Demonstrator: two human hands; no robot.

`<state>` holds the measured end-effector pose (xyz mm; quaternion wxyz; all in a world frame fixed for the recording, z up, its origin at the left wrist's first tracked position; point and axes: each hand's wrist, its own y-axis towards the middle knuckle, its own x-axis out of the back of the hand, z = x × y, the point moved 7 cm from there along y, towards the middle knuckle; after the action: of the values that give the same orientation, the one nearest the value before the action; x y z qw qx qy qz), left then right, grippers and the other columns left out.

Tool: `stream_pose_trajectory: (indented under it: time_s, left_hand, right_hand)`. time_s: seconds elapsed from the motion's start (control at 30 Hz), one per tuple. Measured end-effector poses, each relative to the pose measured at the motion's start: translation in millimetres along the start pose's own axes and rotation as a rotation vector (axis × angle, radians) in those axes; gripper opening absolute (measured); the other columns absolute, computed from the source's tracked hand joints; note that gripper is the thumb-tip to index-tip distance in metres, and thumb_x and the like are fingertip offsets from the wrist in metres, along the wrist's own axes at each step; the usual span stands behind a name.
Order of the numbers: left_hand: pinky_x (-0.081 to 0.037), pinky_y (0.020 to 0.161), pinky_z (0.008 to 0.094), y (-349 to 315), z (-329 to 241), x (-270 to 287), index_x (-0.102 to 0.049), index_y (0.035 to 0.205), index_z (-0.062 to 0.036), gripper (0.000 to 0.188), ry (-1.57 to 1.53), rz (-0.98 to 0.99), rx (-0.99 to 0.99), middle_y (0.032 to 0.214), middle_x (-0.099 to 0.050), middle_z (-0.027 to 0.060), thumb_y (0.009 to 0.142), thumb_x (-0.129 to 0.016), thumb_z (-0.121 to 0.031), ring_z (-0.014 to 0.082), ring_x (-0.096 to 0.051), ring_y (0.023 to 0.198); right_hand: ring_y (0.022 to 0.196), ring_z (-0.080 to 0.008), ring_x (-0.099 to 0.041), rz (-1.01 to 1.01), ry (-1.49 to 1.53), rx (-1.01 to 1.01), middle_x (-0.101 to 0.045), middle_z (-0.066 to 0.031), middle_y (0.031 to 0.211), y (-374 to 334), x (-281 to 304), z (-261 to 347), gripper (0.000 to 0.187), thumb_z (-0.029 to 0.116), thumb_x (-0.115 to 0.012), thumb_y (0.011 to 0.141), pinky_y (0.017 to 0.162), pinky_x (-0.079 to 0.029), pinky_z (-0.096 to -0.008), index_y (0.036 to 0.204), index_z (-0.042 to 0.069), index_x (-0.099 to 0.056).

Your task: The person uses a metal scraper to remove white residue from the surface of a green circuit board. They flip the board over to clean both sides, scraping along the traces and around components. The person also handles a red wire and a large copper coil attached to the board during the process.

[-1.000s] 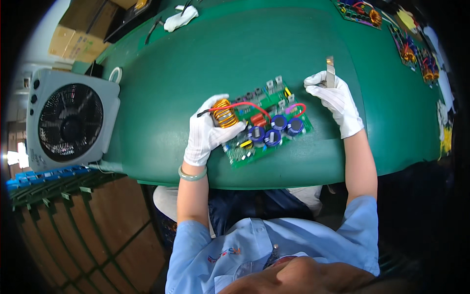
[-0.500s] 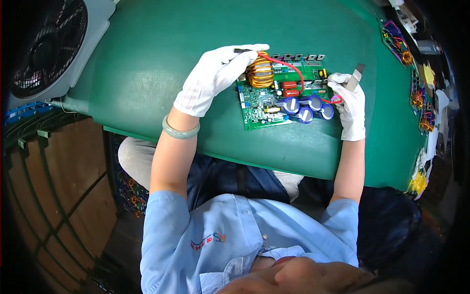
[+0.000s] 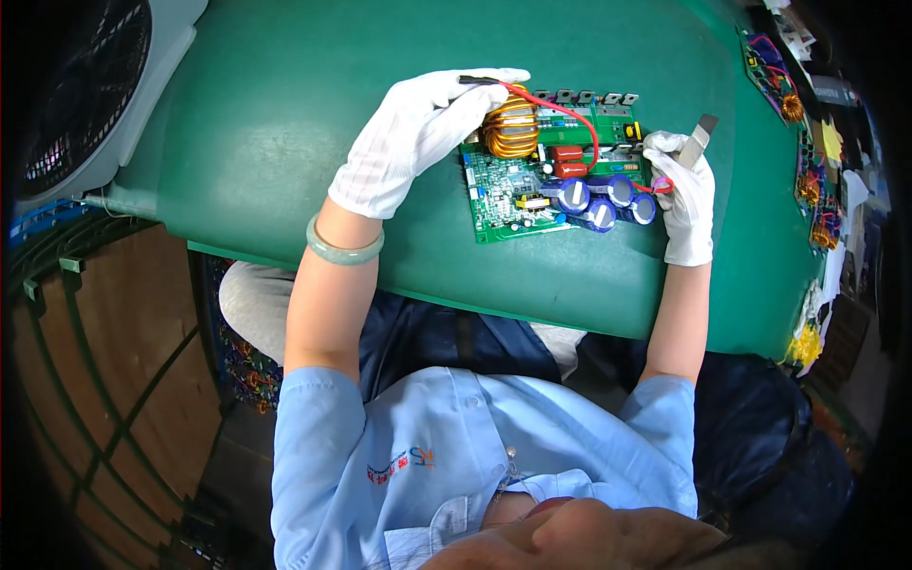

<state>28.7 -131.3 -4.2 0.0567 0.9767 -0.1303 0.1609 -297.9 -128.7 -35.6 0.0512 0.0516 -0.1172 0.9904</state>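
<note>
A green circuit board (image 3: 494, 204) lies on the table, carrying a copper-wound toroid coil (image 3: 513, 128), red box-shaped capacitors (image 3: 568, 161) and several blue cylindrical capacitors (image 3: 600, 213). My left hand (image 3: 404, 142), in a white glove, is closed at the coil's upper left. Between its thumb and fingers is the black-sleeved end of a red wire (image 3: 579, 119), which arcs over the board. At the board's right edge, my gloved right hand (image 3: 686, 199) grips a flat grey metal blade (image 3: 698, 142) that sticks up past the fingers. Its fingertips are by a short red lead (image 3: 658, 185) with a pink part.
A grey fan (image 3: 85, 95) stands at the far left of the green table (image 3: 285, 114). Along the right edge lie more circuit boards (image 3: 771, 76), papers and a yellow bundle (image 3: 806, 347). A wooden panel with green bars (image 3: 133, 351) is at the lower left.
The view has shifted slightly. My left hand still holds the black-sleeved wire end by the coil, and the right still grips the blade at the board's edge.
</note>
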Motion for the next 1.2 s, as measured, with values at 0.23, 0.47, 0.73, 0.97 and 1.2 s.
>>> stream_pose_trajectory:
  time_s: [0.23,0.47,0.73,0.97,1.2]
  left_hand:
    - [-0.047,0.069,0.0198,1,5,-1,-0.071,0.126,-0.006,0.028,-0.006,0.011,0.028,0.105,-0.073,-0.0021,0.103,-0.056,-0.014,0.0051,-0.051,0.075]
    - [-0.05,0.078,0.0198,2,3,-3,-0.07,0.127,-0.0049,0.029,-0.001,0.012,-0.017,0.113,-0.073,-0.0001,0.104,-0.056,-0.014,0.0052,-0.056,0.084]
    - [-0.052,0.083,0.0216,0,-5,-1,-0.07,0.127,-0.0045,0.029,-0.009,0.006,-0.047,0.11,-0.074,0.0006,0.103,-0.057,-0.014,0.0063,-0.06,0.089]
    - [-0.055,0.087,0.0257,0,-15,3,-0.072,0.122,-0.003,0.026,0.089,-0.062,-0.207,0.114,-0.075,0.008,0.099,-0.061,-0.009,0.0137,-0.069,0.096]
    - [-0.055,0.091,0.0281,-2,-19,9,-0.073,0.117,-0.0011,0.022,0.067,-0.139,-0.345,0.115,-0.075,0.0092,0.098,-0.062,-0.006,0.0169,-0.069,0.101]
  right_hand:
    - [0.061,-0.0014,-0.054,-0.008,-0.02,-0.013,-0.071,-0.0024,0.102,-1,-3,4,0.018,0.007,-0.078,0.084,0.042,-0.034,-0.0176,0.101,0.007,-0.072]
    - [0.062,-0.0024,-0.056,0.009,-0.005,-0.007,-0.071,-0.0033,0.103,0,-1,1,0.017,0.007,-0.078,0.084,0.042,-0.036,-0.0177,0.1,0.007,-0.071]
    - [0.062,-0.0033,-0.057,0.009,0.016,-0.014,-0.071,-0.0042,0.103,1,1,0,0.018,0.007,-0.078,0.084,0.041,-0.037,-0.0181,0.1,0.007,-0.069]
    - [0.061,-0.0033,-0.055,0.019,0.003,-0.001,-0.071,-0.0045,0.101,1,2,0,0.019,0.007,-0.077,0.085,0.042,-0.037,-0.0188,0.102,0.006,-0.07]
    - [0.059,-0.0033,-0.053,0.022,0.0,-0.004,-0.069,-0.0032,0.094,0,-1,3,0.02,0.007,-0.077,0.084,0.042,-0.036,-0.0193,0.103,0.004,-0.07]
